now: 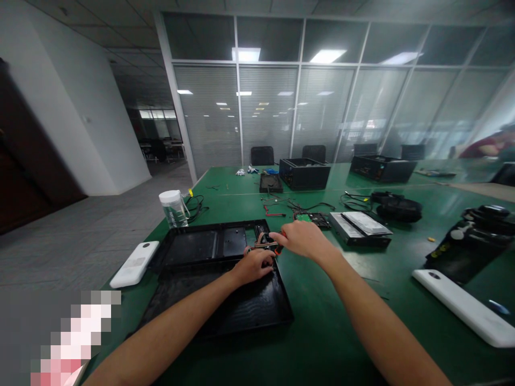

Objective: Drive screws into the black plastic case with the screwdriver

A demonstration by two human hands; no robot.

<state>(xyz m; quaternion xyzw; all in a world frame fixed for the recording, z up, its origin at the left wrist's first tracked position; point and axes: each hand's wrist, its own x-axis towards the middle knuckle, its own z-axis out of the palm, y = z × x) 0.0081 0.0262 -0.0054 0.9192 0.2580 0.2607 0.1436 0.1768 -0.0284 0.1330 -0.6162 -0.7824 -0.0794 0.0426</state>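
Where the case [195,244] lies open on the bench [330,305], its two halves side by side, one farther from us, we judge the opening-up done. Wires [262,244] remain at the far half's right end, so work there looks unfinished; whether they are fixed, we cannot tell. Our left hand [254,266] curls over the case, beside the wires, and we cannot tell whether its fingers pinch anything. Just right of it, our right hand [302,238] grips a red tool [279,250], whose tip we cannot make out. Farther right, a green board [304,218] and a box [359,228] lie apart from the case. Both halves look black and shiny: the far one has a raised divider, then the striped wires bunched rightward; the near one is a shallow tray with wavy glints on its floor.
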